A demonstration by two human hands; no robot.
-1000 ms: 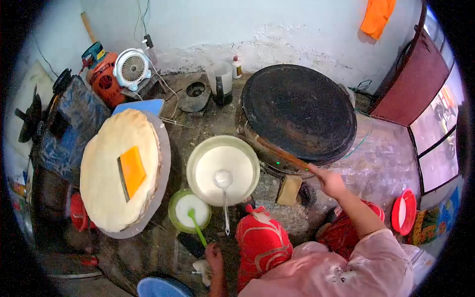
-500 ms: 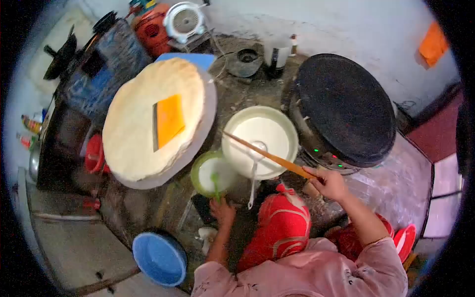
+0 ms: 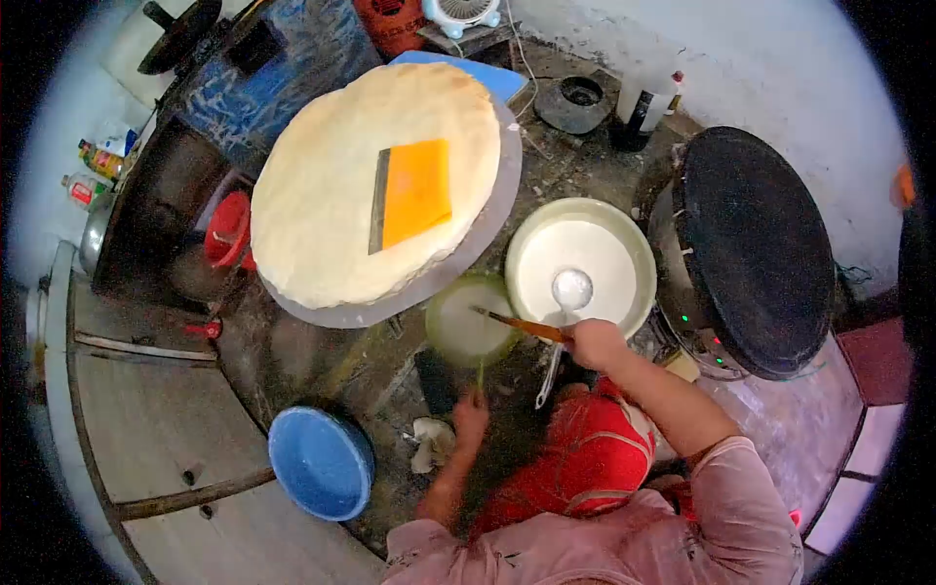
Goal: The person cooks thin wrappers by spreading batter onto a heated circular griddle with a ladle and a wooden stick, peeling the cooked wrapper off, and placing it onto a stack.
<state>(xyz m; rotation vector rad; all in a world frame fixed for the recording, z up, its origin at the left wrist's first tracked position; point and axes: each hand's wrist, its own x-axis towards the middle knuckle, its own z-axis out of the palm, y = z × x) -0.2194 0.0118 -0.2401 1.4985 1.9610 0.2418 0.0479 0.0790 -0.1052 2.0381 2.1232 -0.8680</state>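
Note:
My left hand [image 3: 472, 414] is closed on the handle of a green brush [image 3: 480, 373], whose lower end is at the small green bowl [image 3: 436, 327] of whitish liquid. In my right hand [image 3: 596, 345] is a brown wooden stick [image 3: 531, 326], its tip over that same bowl. Beside it stands a larger pale bowl [image 3: 645, 255] of white batter, with a metal ladle [image 3: 549, 378] resting in it. The bowl's contents and the green brush look smeared by motion.
A round black griddle [image 3: 756, 244] stands at the right. At the left, a stack of flat pancakes [image 3: 322, 185] carries an orange scraper [image 3: 417, 192]. A blue basin [image 3: 320, 463] sits lower left, a white cloth [image 3: 431, 445] near my left arm.
The stick in my right hand has moved left, from the griddle's edge across the large bowl to the small bowl. The view has turned left, so the surroundings appear shifted right.

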